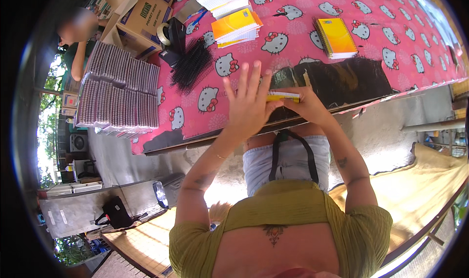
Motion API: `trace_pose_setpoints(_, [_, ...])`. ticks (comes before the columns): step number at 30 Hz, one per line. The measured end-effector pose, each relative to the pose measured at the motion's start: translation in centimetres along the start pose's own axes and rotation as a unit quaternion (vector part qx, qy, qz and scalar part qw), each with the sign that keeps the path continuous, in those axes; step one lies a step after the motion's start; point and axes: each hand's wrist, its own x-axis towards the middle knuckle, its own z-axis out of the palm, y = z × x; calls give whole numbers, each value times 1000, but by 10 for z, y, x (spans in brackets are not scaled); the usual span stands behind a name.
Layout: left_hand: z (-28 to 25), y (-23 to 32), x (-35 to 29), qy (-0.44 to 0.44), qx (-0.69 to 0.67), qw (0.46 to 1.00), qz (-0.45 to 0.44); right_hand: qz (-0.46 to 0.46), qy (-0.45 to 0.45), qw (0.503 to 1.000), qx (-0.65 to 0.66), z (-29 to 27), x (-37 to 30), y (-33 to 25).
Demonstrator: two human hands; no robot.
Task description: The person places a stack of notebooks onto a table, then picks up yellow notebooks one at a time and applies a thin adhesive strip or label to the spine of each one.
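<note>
- Head view: the right hand [309, 106] is closed around one end of a yellow-and-white pad [287, 96], thumb and fingers pinching it at the table's near edge.
- The left hand [248, 106] is spread, its fingers stretched out and apart over the other end of the pad; whether its thumb presses on the pad I cannot tell.
- The pad shows no coil on the part that is visible, so it looks unbound, though the hands cover much of it.
- Beyond the hands, to the right, one yellow notebook [337, 37] already has a coil along its edge and looks finished.
- Further off, a stack of yellow booklets [237, 28] shows no coils that I can make out; these seem to be left to do.
- Left of that, loose black coils [191, 65] lie heaped, apparently unused, beside a tape dispenser [171, 37].
- Pink cartoon-print cloth [193, 119] covers the table, torn near the front over a black patch [354, 82].
- At the table's left end stand tall rows of coil-edged books [119, 90] and cardboard boxes [141, 26], with another person's arm [78, 62] behind.
- Outward lie a grey floor [115, 153], a bench with a black bag [117, 212], and tan sheeting [403, 192] on the right.
</note>
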Motion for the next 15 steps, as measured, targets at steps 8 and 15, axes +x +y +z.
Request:
trace_pose_setpoints(8, [4, 11, 12, 1, 39, 997, -59, -48, 25, 998, 38, 8, 2, 2])
trace_pose_setpoints(15, [17, 24, -3, 9, 14, 1000, 9, -47, 30, 998, 12, 8, 1, -1])
